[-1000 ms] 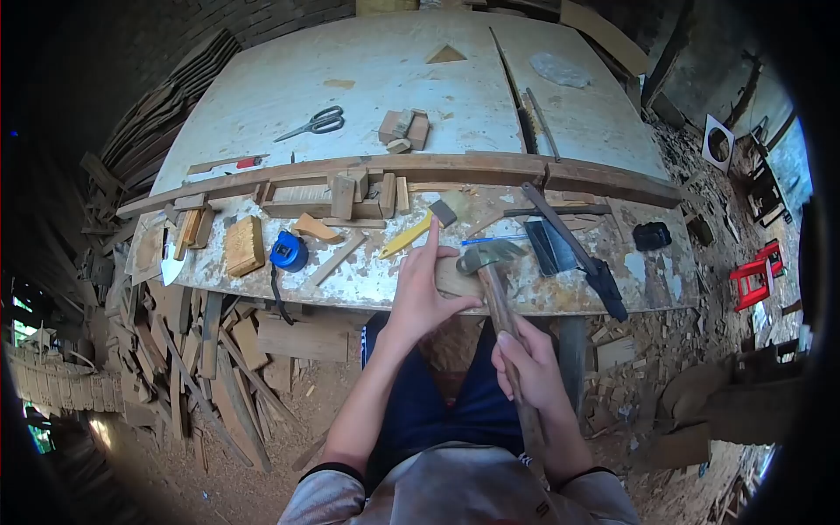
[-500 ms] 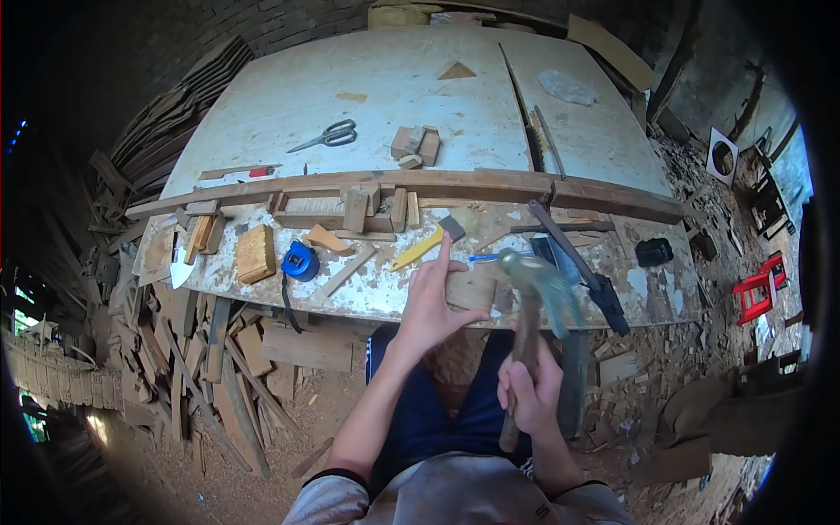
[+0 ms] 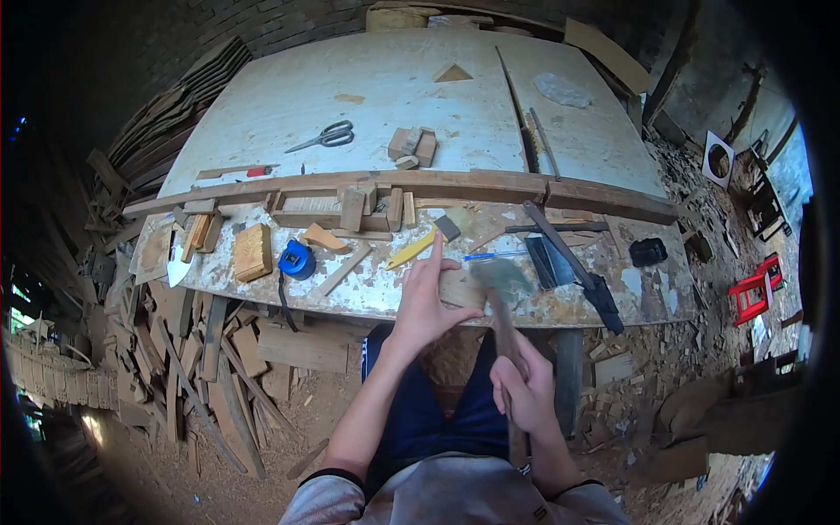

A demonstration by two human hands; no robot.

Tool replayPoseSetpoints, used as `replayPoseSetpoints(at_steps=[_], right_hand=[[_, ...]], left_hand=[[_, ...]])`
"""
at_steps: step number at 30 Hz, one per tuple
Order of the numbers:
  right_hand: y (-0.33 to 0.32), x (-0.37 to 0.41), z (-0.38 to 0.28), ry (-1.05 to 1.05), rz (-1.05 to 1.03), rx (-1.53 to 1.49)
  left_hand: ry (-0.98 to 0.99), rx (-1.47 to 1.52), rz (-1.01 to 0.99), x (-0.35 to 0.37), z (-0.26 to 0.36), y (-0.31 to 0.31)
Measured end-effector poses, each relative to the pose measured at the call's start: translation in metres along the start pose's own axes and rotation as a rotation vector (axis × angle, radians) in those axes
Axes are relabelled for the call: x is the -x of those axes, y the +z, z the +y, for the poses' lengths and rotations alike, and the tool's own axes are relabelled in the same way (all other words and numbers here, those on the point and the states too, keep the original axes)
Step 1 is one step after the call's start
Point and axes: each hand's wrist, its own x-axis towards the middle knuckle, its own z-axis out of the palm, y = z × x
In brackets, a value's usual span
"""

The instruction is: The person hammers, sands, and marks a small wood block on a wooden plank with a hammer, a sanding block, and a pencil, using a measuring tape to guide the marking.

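My right hand (image 3: 523,385) is closed round the wooden handle of a hammer (image 3: 505,328). The hammer's head, smeared by motion, is over the bench just right of a small flat wooden block (image 3: 457,289). My left hand (image 3: 426,302) lies on and beside that block at the bench's front edge, index finger stretched forward and thumb apart. Ahead of the index finger is a yellow-handled tool (image 3: 413,251) with a dark flat head. A blue pen-like stick (image 3: 494,255) lies beyond the block.
On the bench (image 3: 367,297) are a blue tape measure (image 3: 297,260), wood blocks (image 3: 254,252), a dark flat plate (image 3: 549,262) and a long dark bar (image 3: 558,238). Scissors (image 3: 325,136) lie on the pale board behind a wooden rail (image 3: 420,184). Scrap wood (image 3: 236,402) crowds the floor at left.
The hammer has swung left, its head now close to the block. My right hand has shifted slightly left, while my left hand stays on the block.
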Motion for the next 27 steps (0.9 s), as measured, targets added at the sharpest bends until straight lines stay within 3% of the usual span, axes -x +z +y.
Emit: replayPoseSetpoints(at_steps=[2, 4, 5, 6, 9, 10, 13, 17, 20, 23, 24, 27], right_hand=[[0.000, 0.009, 0.011, -0.183, -0.023, -0.074], [-0.002, -0.003, 0.022, -0.145, -0.008, -0.027], [-0.002, -0.005, 0.024, -0.119, 0.009, -0.005], [-0.004, -0.014, 0.019, 0.078, -0.018, -0.004], [-0.009, -0.014, -0.007, 0.229, -0.045, -0.037], [-0.005, -0.007, 0.002, 0.048, -0.007, -0.007], [-0.006, -0.003, 0.024, -0.232, -0.013, -0.093], [-0.012, -0.019, 0.006, 0.283, -0.082, 0.001], [-0.005, 0.004, 0.009, -0.029, -0.032, -0.105], [0.001, -0.003, 0.022, -0.095, 0.042, -0.003], [-0.005, -0.012, 0.019, 0.082, -0.005, 0.037], [-0.019, -0.014, 0.005, 0.272, -0.028, -0.030]], left_hand=[[-0.034, -0.016, -0.017, 0.003, 0.003, -0.002], [-0.013, -0.008, -0.001, 0.002, -0.001, -0.001], [-0.005, 0.001, -0.003, 0.004, -0.001, 0.000], [0.000, -0.019, 0.003, 0.004, -0.002, 0.000], [0.002, -0.051, 0.009, 0.006, -0.004, 0.001], [0.000, -0.050, 0.006, 0.005, -0.003, 0.000], [0.004, -0.035, 0.007, 0.006, -0.003, 0.003], [-0.009, -0.098, 0.018, 0.007, -0.006, 0.002], [-0.013, -0.048, -0.017, 0.006, 0.001, -0.003], [-0.006, -0.061, 0.001, 0.006, -0.002, 0.000], [-0.005, -0.077, 0.003, 0.007, -0.002, 0.001], [0.002, -0.108, -0.003, 0.005, -0.003, -0.001]])
